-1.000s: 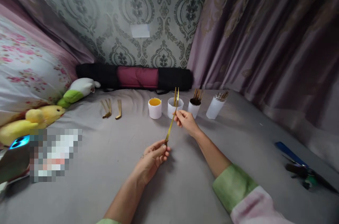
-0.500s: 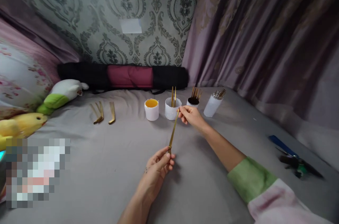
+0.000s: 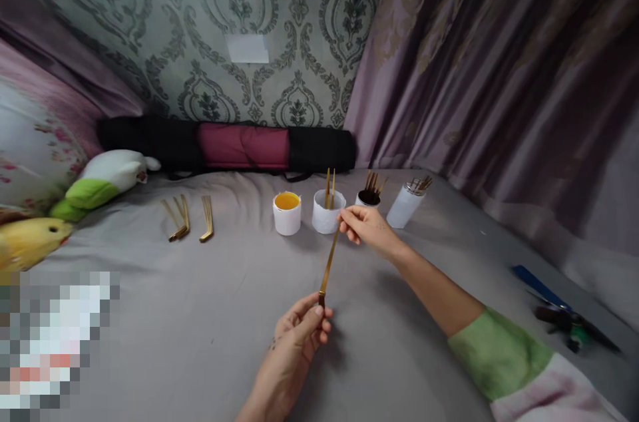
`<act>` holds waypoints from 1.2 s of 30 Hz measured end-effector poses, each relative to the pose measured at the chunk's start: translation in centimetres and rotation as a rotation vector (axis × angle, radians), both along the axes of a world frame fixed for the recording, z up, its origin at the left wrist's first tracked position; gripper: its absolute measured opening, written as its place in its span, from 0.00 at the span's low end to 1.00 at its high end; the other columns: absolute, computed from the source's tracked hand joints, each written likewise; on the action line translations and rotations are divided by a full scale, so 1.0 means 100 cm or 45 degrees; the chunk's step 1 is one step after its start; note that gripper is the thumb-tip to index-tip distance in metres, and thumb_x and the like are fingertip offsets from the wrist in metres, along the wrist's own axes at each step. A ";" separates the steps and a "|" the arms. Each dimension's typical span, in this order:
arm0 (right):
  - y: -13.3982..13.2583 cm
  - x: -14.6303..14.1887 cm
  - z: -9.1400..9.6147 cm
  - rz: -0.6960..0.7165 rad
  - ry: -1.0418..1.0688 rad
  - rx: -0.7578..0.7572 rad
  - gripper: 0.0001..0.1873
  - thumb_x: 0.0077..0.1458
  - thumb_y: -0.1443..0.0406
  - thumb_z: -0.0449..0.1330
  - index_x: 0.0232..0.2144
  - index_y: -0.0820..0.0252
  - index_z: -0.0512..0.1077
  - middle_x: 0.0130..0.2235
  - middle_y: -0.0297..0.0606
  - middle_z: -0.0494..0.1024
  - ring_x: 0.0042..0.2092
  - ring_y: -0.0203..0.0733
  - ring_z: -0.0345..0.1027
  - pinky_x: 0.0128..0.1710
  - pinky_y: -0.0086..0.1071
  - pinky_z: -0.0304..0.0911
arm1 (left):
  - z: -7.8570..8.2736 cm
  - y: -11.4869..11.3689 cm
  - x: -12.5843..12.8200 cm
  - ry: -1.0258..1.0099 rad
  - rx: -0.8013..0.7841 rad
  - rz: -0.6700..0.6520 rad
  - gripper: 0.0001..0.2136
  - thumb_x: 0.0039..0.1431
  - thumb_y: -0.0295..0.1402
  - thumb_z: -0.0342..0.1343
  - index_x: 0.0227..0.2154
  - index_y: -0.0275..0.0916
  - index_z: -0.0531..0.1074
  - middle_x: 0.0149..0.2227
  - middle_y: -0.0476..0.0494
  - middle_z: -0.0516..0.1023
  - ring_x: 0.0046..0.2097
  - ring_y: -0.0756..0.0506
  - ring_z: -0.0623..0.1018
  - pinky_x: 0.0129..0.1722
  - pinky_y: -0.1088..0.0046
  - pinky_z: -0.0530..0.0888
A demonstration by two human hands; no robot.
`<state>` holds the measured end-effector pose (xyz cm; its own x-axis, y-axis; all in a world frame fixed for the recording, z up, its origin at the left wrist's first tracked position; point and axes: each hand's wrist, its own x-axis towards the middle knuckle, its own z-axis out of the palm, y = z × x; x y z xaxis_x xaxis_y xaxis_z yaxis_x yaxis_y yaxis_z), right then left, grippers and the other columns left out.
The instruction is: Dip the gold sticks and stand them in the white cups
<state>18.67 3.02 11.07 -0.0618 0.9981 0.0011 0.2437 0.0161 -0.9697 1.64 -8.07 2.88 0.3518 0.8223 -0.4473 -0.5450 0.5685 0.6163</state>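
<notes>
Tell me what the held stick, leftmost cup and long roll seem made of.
Stick: gold with slight sheen, so perhaps metal or coated plastic.
Cup: possibly paper-wrapped; matte white, slightly ragged rim.
Roll: probably fabric, dull-finished, given its soft creases.

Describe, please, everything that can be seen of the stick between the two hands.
The stick is long, thin and golden, with a darker, brownish lower part; its material is unclear. Held above the grey sheet, it slants, its upper end farther away and to the right. The left hand pinches the lower end, the right hand the upper; both ends are partly hidden.
</notes>
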 end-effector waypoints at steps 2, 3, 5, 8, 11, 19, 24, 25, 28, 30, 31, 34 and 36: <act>0.002 0.000 0.001 0.015 0.007 0.000 0.15 0.50 0.56 0.52 0.26 0.64 0.67 0.21 0.32 0.69 0.16 0.25 0.56 0.12 0.20 0.50 | 0.000 0.000 0.000 -0.021 0.001 0.004 0.17 0.48 0.28 0.57 0.43 0.31 0.65 0.33 0.39 0.72 0.28 0.53 0.70 0.28 0.78 0.67; 0.003 0.000 0.002 0.022 0.013 0.005 0.15 0.50 0.56 0.52 0.26 0.64 0.67 0.21 0.32 0.69 0.16 0.25 0.56 0.12 0.20 0.50 | 0.000 0.001 -0.001 -0.030 -0.005 0.010 0.17 0.48 0.28 0.57 0.42 0.31 0.66 0.33 0.39 0.72 0.29 0.53 0.70 0.28 0.78 0.67; 0.007 0.002 0.005 0.021 0.024 0.031 0.15 0.50 0.56 0.52 0.25 0.64 0.67 0.21 0.32 0.69 0.16 0.25 0.56 0.12 0.20 0.50 | 0.001 0.001 -0.002 -0.056 -0.027 0.029 0.16 0.48 0.28 0.57 0.42 0.31 0.66 0.33 0.39 0.72 0.29 0.53 0.70 0.28 0.78 0.67; 0.014 0.007 0.014 -0.025 0.034 0.092 0.15 0.49 0.56 0.53 0.25 0.63 0.67 0.20 0.32 0.69 0.16 0.25 0.56 0.12 0.21 0.50 | 0.004 0.002 -0.005 -0.113 -0.087 0.058 0.15 0.48 0.28 0.56 0.41 0.31 0.67 0.33 0.40 0.71 0.29 0.53 0.70 0.29 0.78 0.68; 0.023 0.013 0.029 -0.091 0.053 0.187 0.14 0.49 0.56 0.54 0.25 0.63 0.67 0.21 0.32 0.69 0.16 0.25 0.56 0.12 0.21 0.50 | 0.005 0.004 -0.009 -0.154 -0.177 0.102 0.13 0.48 0.27 0.56 0.39 0.31 0.69 0.32 0.41 0.71 0.29 0.53 0.70 0.29 0.78 0.68; 0.057 0.028 0.064 -0.326 -0.031 0.384 0.14 0.51 0.57 0.54 0.24 0.64 0.67 0.21 0.34 0.70 0.16 0.24 0.56 0.12 0.19 0.50 | 0.009 0.008 -0.013 -0.245 -0.314 0.228 0.10 0.49 0.25 0.54 0.37 0.30 0.70 0.31 0.42 0.69 0.29 0.53 0.70 0.27 0.78 0.69; 0.081 0.032 0.074 -0.447 -0.140 0.498 0.15 0.52 0.57 0.53 0.25 0.65 0.67 0.22 0.35 0.71 0.16 0.25 0.59 0.13 0.18 0.54 | 0.009 0.010 -0.014 -0.282 -0.336 0.243 0.10 0.49 0.24 0.54 0.36 0.30 0.70 0.30 0.43 0.69 0.29 0.53 0.70 0.26 0.79 0.69; 0.085 0.033 0.074 -0.454 -0.167 0.525 0.15 0.52 0.57 0.52 0.25 0.64 0.68 0.22 0.35 0.71 0.16 0.25 0.59 0.12 0.18 0.54 | 0.009 0.010 -0.014 -0.288 -0.336 0.243 0.10 0.49 0.24 0.54 0.36 0.30 0.70 0.30 0.43 0.69 0.29 0.53 0.70 0.26 0.79 0.69; 0.097 0.034 0.072 -0.476 -0.255 0.585 0.15 0.52 0.57 0.52 0.26 0.64 0.68 0.22 0.35 0.71 0.17 0.25 0.60 0.12 0.18 0.54 | 0.007 0.011 -0.014 -0.305 -0.331 0.236 0.09 0.49 0.24 0.54 0.36 0.30 0.70 0.30 0.43 0.69 0.29 0.53 0.70 0.26 0.79 0.69; 0.103 0.033 0.069 -0.489 -0.305 0.602 0.15 0.52 0.57 0.51 0.26 0.64 0.68 0.22 0.35 0.72 0.17 0.26 0.61 0.12 0.18 0.54 | 0.007 0.011 -0.014 -0.311 -0.327 0.237 0.09 0.49 0.24 0.54 0.36 0.30 0.69 0.30 0.43 0.69 0.29 0.53 0.70 0.26 0.79 0.69; 0.105 0.032 0.067 -0.490 -0.325 0.605 0.16 0.52 0.57 0.51 0.26 0.64 0.68 0.22 0.35 0.72 0.17 0.26 0.61 0.13 0.18 0.54 | 0.007 0.011 -0.014 -0.312 -0.324 0.239 0.09 0.49 0.24 0.54 0.36 0.30 0.69 0.30 0.43 0.69 0.29 0.53 0.70 0.26 0.79 0.69; 0.109 0.026 0.063 -0.475 -0.374 0.597 0.16 0.52 0.57 0.51 0.27 0.65 0.68 0.22 0.36 0.73 0.17 0.26 0.62 0.13 0.18 0.55 | 0.007 0.010 -0.015 -0.309 -0.320 0.240 0.09 0.49 0.24 0.54 0.36 0.30 0.69 0.30 0.43 0.69 0.29 0.53 0.70 0.26 0.79 0.69; 0.110 0.022 0.060 -0.453 -0.402 0.583 0.15 0.52 0.57 0.51 0.27 0.65 0.68 0.23 0.36 0.73 0.18 0.27 0.62 0.13 0.18 0.55 | 0.008 0.010 -0.015 -0.307 -0.319 0.236 0.09 0.49 0.24 0.54 0.36 0.31 0.69 0.29 0.43 0.69 0.28 0.53 0.70 0.26 0.79 0.69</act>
